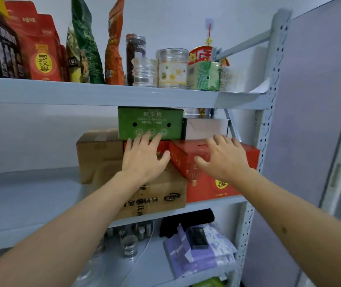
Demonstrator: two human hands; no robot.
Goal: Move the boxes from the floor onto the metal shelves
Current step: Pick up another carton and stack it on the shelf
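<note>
On the middle level of the grey metal shelf (213, 205) stand several boxes. A green box (151, 123) sits on top of a red box behind my left hand (144, 158), whose straight fingers reach its lower edge. My right hand (223, 158) lies flat with spread fingers on the top of a large red box (213, 179) at the right end. A brown carton (161, 195) stands in front, below my left hand. Another brown carton (99, 156) is behind it to the left. A white box (206, 127) stands behind the red one.
The top shelf carries snack bags (41, 50), clear jars (172, 68) and a green packet (203, 75). The lower shelf holds glass jars (129, 247), purple packets (198, 251) and a black item. The perforated upright (269, 112) and a grey panel stand right. The middle level's left part is bare.
</note>
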